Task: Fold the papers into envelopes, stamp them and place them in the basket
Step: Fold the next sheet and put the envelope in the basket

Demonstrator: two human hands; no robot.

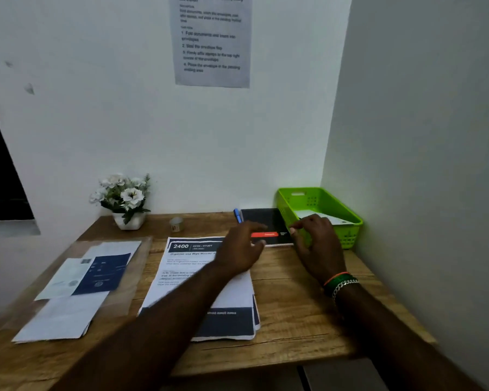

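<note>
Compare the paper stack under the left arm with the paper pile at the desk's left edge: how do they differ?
The centre paper stack is squared up, while the left paper pile is fanned out and skewed. The centre stack's top sheet shows a dark "2400" header; the left pile carries a dark blue sheet on top. The left hand hovers over the centre stack; nothing touches the left pile. Both lie flat on the wooden desk, unfolded.

This was a small office or study corner: a wooden bench point(294, 306) stood against plain white walls, an instruction sheet point(212, 40) hung above it, and printed papers point(203, 277), a notebook point(261, 221), a pen point(237, 215) and potted flowers point(124, 198) lay about.
</note>
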